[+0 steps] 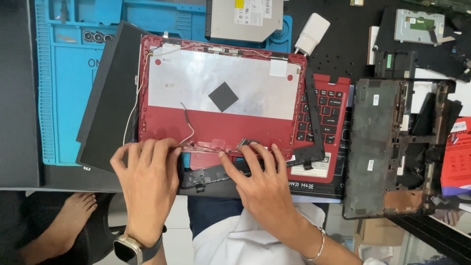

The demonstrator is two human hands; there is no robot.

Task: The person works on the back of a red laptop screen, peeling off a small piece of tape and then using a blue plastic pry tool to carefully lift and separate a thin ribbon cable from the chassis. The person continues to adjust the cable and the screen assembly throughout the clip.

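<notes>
Both hands at the lower edge of a red laptop lid back cover (221, 98), opened up on the bench.

The left hand (147, 184) lies flat, fingers spread, pressing on the cover's lower left edge beside a thin white cable (188, 126); it grasps nothing. The right hand (262, 189) rests with fingers extended onto the black hinge strip (216, 175) at the lower edge, fingertips touching, not closed around it. The cover lies on a blue repair mat (68, 73), overlapping a black display panel (110, 98) at its left and a red keyboard deck (326, 122) at its right. A black laptop base chassis (378, 147) sits further right, an optical drive (245, 19) above.
</notes>
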